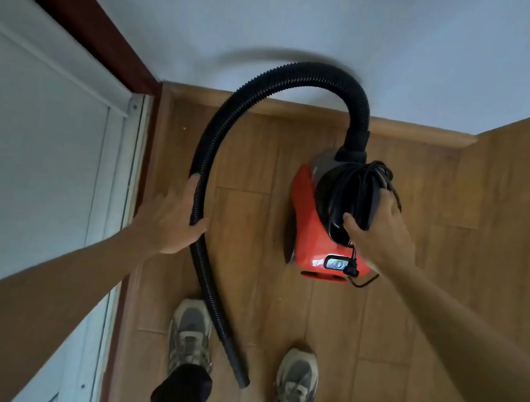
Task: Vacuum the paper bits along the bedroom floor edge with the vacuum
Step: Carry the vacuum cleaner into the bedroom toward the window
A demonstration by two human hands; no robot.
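- With right hand (379,231), curls fingers round the wound cord (355,186) atop the red vacuum (306,238), centre right.
- With left hand (174,221), lays straight fingers along the hose (221,118), thumb on its far side.
- Trails hose lengthwise down to lower centre, ending between the shoes (192,334), nearer left hand.
- Cannot make out paper bits.

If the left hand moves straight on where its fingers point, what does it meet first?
The black hose: the left hand touches it now, and the hose bends across the fingers' line just ahead. Depth is unclear, so the hand might slide alongside.
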